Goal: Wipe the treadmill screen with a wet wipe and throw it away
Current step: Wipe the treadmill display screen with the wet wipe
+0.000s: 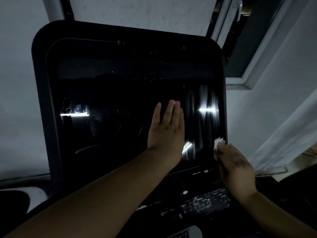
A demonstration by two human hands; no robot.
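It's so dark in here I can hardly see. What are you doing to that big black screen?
A person is cleaning the treadmill screen. The left hand lies flat on the glass, fingers spread. The right hand presses a white wet wipe against the screen's lower right corner. Streaks show on the right side of the glass. Small white bits lie on the console below. The wipe has not been thrown away yet.

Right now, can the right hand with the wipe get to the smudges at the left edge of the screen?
Probably not directly. The right hand presses the wipe at the screen's lower right corner, and the left hand lies flat on the glass between it and the smudges. It would have to lift away or be crossed.
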